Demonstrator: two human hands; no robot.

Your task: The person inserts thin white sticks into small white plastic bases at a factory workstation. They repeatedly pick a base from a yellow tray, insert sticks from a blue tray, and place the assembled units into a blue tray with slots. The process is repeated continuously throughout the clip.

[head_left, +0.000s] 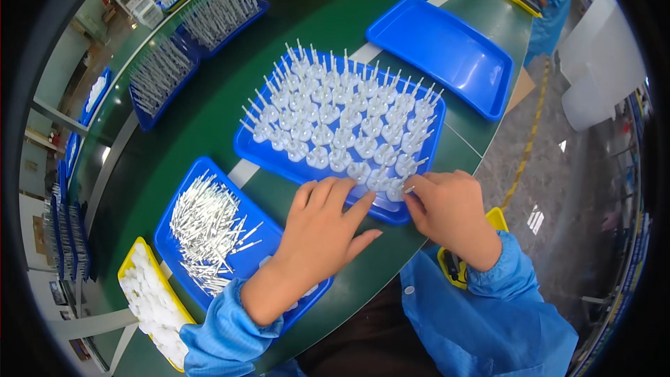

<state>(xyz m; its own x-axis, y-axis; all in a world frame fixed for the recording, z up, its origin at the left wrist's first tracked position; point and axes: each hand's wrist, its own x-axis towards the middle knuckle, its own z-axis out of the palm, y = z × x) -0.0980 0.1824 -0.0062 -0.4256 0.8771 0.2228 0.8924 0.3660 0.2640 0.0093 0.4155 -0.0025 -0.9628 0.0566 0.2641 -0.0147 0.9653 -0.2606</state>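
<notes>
In front of me lies a blue tray (276, 159) filled with rows of white plastic pieces (342, 138), most with a thin white stick standing up from a rounded base. My right hand (452, 211) is at the near right corner of this tray, thumb and forefinger pinched on a thin white stick (410, 189) beside one of the bases. My left hand (317, 227) reaches over the near edge with its fingers apart, fingertips close to the front bases. Whether they touch a base I cannot tell.
To the left, a blue tray (241, 258) holds a loose pile of thin sticks (202, 220), beside a yellow tray (183, 313) of white pieces (150, 300). Another blue tray (447, 56) lies behind on the right. More stick-filled trays (160, 77) stand far left. Other people (551, 0) work at the back.
</notes>
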